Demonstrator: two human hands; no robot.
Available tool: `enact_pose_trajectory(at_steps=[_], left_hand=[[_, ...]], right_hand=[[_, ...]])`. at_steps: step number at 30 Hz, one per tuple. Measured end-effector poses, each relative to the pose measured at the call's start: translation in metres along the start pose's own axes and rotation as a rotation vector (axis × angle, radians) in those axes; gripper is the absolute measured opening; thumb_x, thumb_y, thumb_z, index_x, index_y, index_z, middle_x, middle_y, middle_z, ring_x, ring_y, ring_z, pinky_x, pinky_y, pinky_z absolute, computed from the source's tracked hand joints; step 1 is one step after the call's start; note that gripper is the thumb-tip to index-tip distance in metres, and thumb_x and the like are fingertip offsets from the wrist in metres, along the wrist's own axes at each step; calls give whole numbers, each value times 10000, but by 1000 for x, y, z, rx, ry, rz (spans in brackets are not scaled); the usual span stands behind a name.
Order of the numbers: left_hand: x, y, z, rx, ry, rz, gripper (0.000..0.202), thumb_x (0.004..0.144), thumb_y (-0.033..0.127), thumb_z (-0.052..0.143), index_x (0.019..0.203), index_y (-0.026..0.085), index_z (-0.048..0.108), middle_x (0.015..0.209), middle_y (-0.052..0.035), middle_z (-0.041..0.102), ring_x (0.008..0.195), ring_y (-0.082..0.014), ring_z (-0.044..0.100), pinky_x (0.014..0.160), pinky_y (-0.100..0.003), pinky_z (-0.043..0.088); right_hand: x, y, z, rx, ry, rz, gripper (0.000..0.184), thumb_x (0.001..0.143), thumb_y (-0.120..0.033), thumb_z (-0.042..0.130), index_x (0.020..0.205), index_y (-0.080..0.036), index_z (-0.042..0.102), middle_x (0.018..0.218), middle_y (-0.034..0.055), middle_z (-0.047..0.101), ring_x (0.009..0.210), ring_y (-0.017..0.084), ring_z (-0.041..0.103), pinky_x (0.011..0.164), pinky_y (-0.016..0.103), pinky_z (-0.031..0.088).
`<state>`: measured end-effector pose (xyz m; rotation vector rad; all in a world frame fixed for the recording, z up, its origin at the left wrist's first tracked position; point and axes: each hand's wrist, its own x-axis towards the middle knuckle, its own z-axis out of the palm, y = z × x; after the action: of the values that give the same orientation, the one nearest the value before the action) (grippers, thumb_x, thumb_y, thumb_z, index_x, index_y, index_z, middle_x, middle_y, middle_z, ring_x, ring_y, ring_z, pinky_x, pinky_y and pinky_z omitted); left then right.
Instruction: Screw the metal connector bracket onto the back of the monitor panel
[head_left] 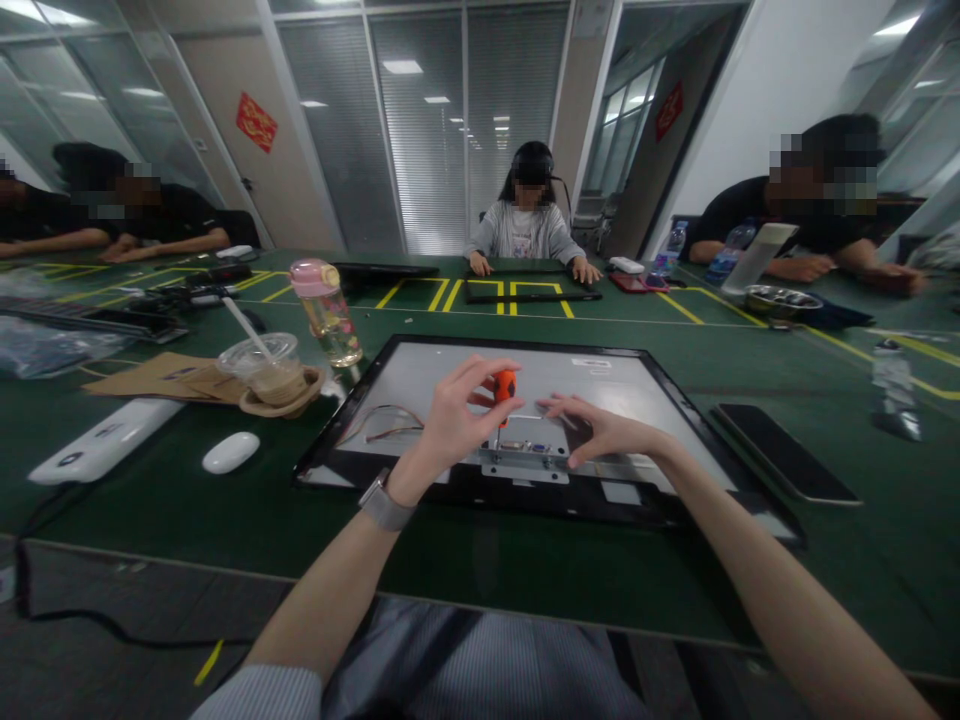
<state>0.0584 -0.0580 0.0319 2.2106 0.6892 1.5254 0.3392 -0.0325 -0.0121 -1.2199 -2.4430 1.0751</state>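
An orange-and-black screwdriver (504, 388) stands upright in my left hand (463, 405), its handle pinched between thumb and fingers. Its shaft points down at a metal bracket (525, 470) with video ports along it. My right hand (600, 428) rests at the bracket's right end, fingers spread, thumb near the metal. Beneath both hands lies a monitor panel (420, 370), its grey back facing up inside a black frame. A thin bundle of coloured wires (394, 425) lies on the panel left of my left hand. The screwdriver's tip is too small to make out clearly.
Left of the panel are a white mouse (231, 452), a white power strip (109, 440), an iced drink cup (264, 368) and a pink-lidded bottle (328, 315). A dark phone (784, 450) lies to the right. Several people sit around the green table (225, 540).
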Motion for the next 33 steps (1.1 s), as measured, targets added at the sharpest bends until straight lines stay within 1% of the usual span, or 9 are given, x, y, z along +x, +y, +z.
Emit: enact_pose_trajectory(at_steps=[8, 13, 16, 19, 22, 25, 27, 31, 33], left_hand=[[-4, -7, 4, 106, 116, 60, 351, 807, 396, 773, 1027, 186, 598, 875, 7, 582, 690, -81, 608, 537, -164, 566], [-8, -12, 12, 270, 293, 196, 384, 809, 423, 773, 959, 189, 509, 745, 62, 527, 565, -51, 536, 517, -153, 486], [-7, -11, 11, 348, 328, 244, 315, 860, 395, 728, 922, 196, 492, 720, 61, 509, 561, -57, 494, 514, -158, 444], [-5, -8, 10, 288, 313, 213, 224, 894, 336, 692, 915, 193, 521, 740, 41, 532, 606, -72, 515, 540, -167, 454], [-4, -5, 10, 124, 203, 80, 140, 942, 311, 615, 994, 187, 577, 806, 8, 589, 680, -90, 579, 606, -193, 504], [-4, -3, 11, -102, 63, -53, 182, 1007, 297, 475, 1115, 188, 573, 909, -36, 649, 731, -106, 637, 659, -226, 539], [-4, -2, 11, -178, 35, -94, 208, 1025, 293, 419, 1124, 189, 569, 958, -58, 663, 766, -118, 655, 682, -246, 550], [-2, 1, 8, 43, 135, 3, 124, 957, 296, 571, 979, 195, 639, 907, -39, 604, 797, -139, 604, 745, -294, 537], [0, 0, 7, 120, 162, 41, 116, 901, 282, 663, 987, 204, 665, 876, -17, 560, 779, -136, 572, 752, -300, 530]], right_hand=[[0, 1, 0, 7, 1, 16, 848, 640, -680, 795, 1352, -287, 552, 1628, 57, 328, 1546, 321, 38, 1246, 557, 52], [1, -1, 0, -2, -13, 23, 835, 649, -666, 797, 1355, -294, 550, 1630, 57, 323, 1545, 325, 46, 1240, 584, 54], [2, 2, 0, -10, 3, 5, 831, 642, -672, 801, 1338, -284, 565, 1623, 64, 339, 1544, 328, 55, 1242, 573, 44], [2, 6, 1, -4, 10, -16, 821, 642, -669, 806, 1322, -273, 572, 1618, 70, 349, 1544, 326, 63, 1244, 565, 47], [2, 7, 1, 9, 15, -24, 821, 644, -660, 812, 1316, -255, 569, 1616, 82, 354, 1544, 321, 66, 1248, 550, 46], [1, 5, 1, 12, 11, -10, 819, 651, -661, 807, 1322, -259, 567, 1618, 83, 350, 1544, 324, 69, 1247, 555, 32], [1, 3, 0, 9, 3, -1, 822, 651, -669, 800, 1332, -275, 563, 1621, 74, 344, 1543, 325, 70, 1243, 569, 26], [1, 2, 0, 3, 4, -4, 836, 647, -675, 795, 1340, -272, 559, 1622, 75, 343, 1545, 320, 62, 1244, 568, 19], [1, 1, 0, 2, 8, 0, 836, 646, -676, 794, 1338, -268, 561, 1622, 77, 341, 1545, 321, 59, 1245, 569, 22]])
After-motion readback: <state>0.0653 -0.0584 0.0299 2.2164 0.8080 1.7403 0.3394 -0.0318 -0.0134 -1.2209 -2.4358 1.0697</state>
